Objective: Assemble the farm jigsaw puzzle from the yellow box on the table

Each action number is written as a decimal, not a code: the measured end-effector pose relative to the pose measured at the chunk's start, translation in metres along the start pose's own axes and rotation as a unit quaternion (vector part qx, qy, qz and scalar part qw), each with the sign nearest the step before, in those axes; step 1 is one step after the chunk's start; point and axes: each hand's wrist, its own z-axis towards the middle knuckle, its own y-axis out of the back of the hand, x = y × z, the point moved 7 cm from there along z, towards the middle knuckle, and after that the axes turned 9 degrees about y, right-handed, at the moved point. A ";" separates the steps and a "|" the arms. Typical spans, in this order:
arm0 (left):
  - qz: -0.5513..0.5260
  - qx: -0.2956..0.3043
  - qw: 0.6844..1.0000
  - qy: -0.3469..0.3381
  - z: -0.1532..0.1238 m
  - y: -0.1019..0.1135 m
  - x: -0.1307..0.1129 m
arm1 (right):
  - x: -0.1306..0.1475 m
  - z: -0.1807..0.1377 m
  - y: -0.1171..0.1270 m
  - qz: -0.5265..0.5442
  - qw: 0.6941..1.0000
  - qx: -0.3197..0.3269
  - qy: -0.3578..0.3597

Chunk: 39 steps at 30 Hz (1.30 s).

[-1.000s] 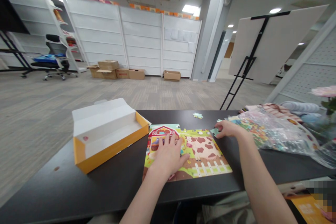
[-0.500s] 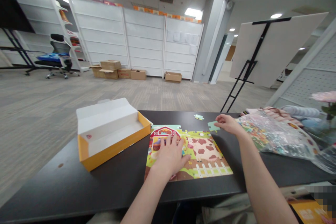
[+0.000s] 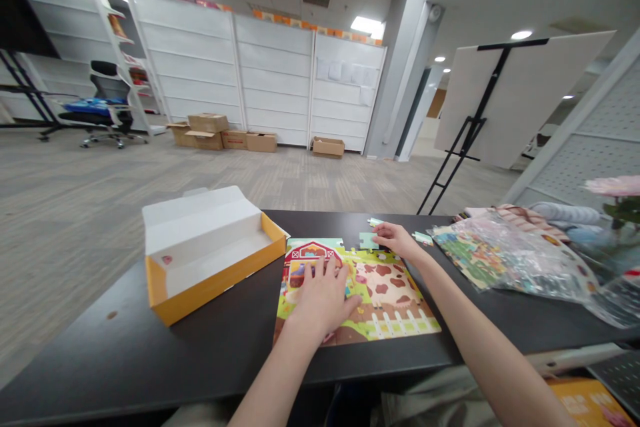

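Note:
A farm jigsaw puzzle [image 3: 393, 287] with a red barn and a spotted cow lies on the black table. My left hand [image 3: 325, 293] rests spread and flat on its barn side. At the puzzle's top edge, my right hand [image 3: 397, 240] pinches a pale green puzzle piece [image 3: 369, 241] by its right side. That piece sits close to the gap in the top row; whether it touches the puzzle I cannot tell. Behind my right fingers lies a loose piece [image 3: 375, 221]. Another loose piece [image 3: 423, 238] is just right of my right wrist.
An open yellow box [image 3: 215, 273] with a white inside stands left of the puzzle. On the right, a clear plastic bag [image 3: 510, 253] holds colourful printed pieces, with rolled cloths [image 3: 565, 212] behind it. A pink flower [image 3: 615, 185] is at the far right.
My right hand has moved left with the green puzzle piece, from beyond the puzzle's top right corner to its top edge. A loose piece now shows beside my right wrist. My left hand stays put.

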 end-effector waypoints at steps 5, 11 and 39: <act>-0.002 -0.003 1.000 -0.006 0.000 0.000 -0.001 | -0.003 0.000 0.002 -0.026 0.999 0.021 0.003; -0.004 -0.002 1.000 -0.005 0.001 -0.001 0.000 | -0.007 0.001 0.005 -0.096 0.995 0.026 0.026; -0.006 0.007 1.000 -0.002 -0.006 0.005 -0.001 | -0.027 0.003 0.038 -0.408 0.908 -0.069 0.062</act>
